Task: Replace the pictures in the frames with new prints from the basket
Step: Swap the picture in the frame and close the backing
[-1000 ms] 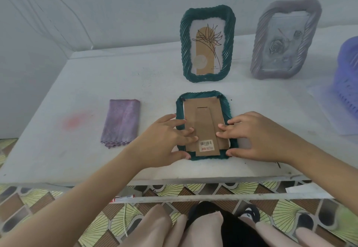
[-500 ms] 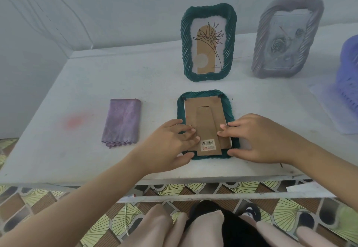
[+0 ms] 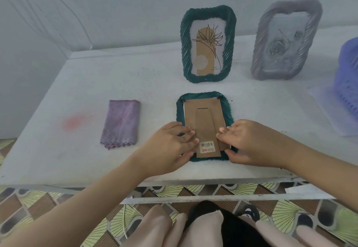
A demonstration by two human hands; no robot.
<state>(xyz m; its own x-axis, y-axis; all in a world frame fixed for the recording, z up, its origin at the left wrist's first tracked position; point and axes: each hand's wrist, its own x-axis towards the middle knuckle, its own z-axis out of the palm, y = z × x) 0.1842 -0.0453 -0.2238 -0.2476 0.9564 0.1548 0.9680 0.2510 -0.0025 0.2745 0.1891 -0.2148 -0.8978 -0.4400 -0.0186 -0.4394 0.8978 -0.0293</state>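
A green frame [image 3: 226,107] lies face down near the table's front edge, its brown cardboard backing [image 3: 203,117] with a barcode sticker facing up. My left hand [image 3: 170,146] grips the frame's lower left side, fingertips pressing on the backing. My right hand [image 3: 249,144] holds the lower right side, fingers on the backing's edge. Behind it stands a second green frame [image 3: 208,43] with a flower drawing. A grey frame [image 3: 284,39] with a rose picture stands to its right. A purple basket [image 3: 348,84] shows at the right edge.
A folded purple cloth [image 3: 122,123] lies left of the face-down frame. The white table [image 3: 96,84] meets the wall at the back. A clear sheet [image 3: 329,111] lies under the basket. My knees and a patterned floor show below the table edge.
Both hands have shifted slightly along the lower part of the backing; the frame stays face down in the same spot.
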